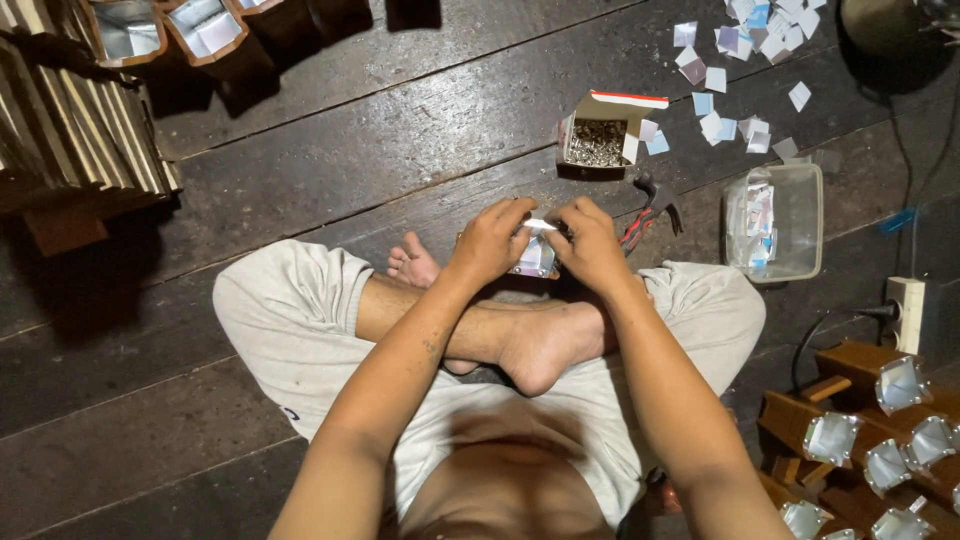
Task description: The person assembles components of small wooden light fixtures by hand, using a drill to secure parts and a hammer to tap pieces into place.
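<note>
I sit cross-legged on a dark plank floor. My left hand [490, 243] and my right hand [592, 245] meet above my shins, both pinching a small silvery folded paper piece [536, 256]. The left fingers grip its upper left edge, the right fingers its right side. Much of the piece is hidden by my fingers. Just beyond my hands stands an open small cardboard box [603, 132] filled with tiny metal bits.
A red-handled pliers [652, 212] lies right of my hands. A clear plastic tub [778, 222] holds paper squares, and more lie scattered [745, 55] at the far right. Brown wooden pieces with silvery ends [860, 435] are stacked at the right. A power strip [907, 312] sits nearby.
</note>
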